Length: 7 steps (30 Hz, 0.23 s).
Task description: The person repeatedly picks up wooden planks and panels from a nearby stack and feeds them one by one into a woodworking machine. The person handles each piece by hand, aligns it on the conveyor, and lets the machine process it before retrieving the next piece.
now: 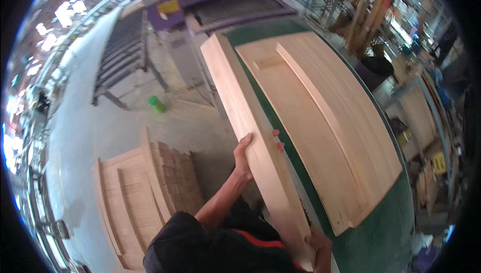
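A long, thick plank of pale wood (245, 110) slants across the middle, from my body up toward the machine. My left hand (243, 156) is wrapped round it at mid-length, thumb on the near side and fingertips showing past the far edge. Close to its lower end my right hand (319, 245) grips the right side, partly hidden by the wood. To the right, a wide wooden panel (300, 117) lies on a green conveyor belt (368, 240). A stack of pale boards (345, 102) rests on the panel's right part, with a small wood piece (268, 62) near its far end.
A purple and grey machine (235, 7) stands at the belt's far end. Stacked wooden pieces (135, 193) are at lower left. A dark roller stand (123, 52) and a green container (156, 104) are on the floor beyond. A black bin (373, 70) stands right of the belt.
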Available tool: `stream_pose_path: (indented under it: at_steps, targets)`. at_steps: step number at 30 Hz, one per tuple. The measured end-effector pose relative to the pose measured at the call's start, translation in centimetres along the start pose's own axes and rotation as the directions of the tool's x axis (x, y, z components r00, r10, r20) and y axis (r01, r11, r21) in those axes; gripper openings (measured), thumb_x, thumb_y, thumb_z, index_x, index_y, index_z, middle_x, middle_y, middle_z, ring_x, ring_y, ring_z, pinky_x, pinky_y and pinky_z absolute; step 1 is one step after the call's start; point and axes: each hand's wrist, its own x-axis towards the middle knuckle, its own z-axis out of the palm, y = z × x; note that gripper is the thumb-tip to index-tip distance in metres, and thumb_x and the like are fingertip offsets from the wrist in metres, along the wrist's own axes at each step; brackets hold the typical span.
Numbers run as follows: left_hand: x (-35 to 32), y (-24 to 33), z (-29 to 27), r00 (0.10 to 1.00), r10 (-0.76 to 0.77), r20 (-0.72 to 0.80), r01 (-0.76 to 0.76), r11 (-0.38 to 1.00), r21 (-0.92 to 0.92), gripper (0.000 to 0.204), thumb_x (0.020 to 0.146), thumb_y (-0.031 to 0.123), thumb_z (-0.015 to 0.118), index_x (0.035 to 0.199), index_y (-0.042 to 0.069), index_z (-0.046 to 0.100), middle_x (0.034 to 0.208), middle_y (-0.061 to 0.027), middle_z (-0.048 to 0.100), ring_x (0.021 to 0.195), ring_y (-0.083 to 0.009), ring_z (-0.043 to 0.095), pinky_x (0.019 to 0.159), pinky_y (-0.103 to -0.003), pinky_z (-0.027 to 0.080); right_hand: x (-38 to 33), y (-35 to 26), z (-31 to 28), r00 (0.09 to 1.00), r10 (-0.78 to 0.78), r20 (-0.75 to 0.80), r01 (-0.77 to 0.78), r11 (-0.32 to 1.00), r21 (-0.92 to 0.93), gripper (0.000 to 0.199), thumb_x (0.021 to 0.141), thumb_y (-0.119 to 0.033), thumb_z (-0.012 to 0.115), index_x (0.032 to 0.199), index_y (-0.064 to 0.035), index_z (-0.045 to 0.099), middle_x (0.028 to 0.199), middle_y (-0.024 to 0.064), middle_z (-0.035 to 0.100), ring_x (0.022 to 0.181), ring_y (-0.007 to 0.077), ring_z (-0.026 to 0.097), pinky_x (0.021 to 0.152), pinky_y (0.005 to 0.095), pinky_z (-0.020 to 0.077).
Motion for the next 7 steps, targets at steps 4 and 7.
stream_pose_path:
  at_steps: [4,7]
  targets:
    - [4.4,-1.8,0.2,0.982,-0.188,0.031,0.19,0.975,-0.113,0.07,0.08,0.044,0.059,0.129,-0.002,0.041,0.117,-0.0152,0.055,0.1,-0.0299,0.059,0.087,-0.043,0.049,-4.1,0.4,-0.3,0.992,-0.008,-0.126,0.053,0.932,0.359,0.08,0.076,-0.047,0.065,0.139,-0.0065,0.039,0.127,0.0176,0.055,0.115,0.0274,0.053,0.098,0.0364,0.039]
    - [6.3,-4.1,-0.4,0.949,-0.314,-0.001,0.31,0.938,-0.159,0.061,0.082,0.033,0.063,0.127,-0.002,0.042,0.119,-0.0168,0.056,0.098,-0.0301,0.062,0.082,-0.043,0.052,-6.8,-1.7,-0.1,0.972,0.207,-0.108,-0.181,0.96,0.215,0.081,0.08,-0.059,0.057,0.142,-0.0124,0.036,0.134,0.0178,0.049,0.12,0.0257,0.049,0.101,0.0351,0.0371]
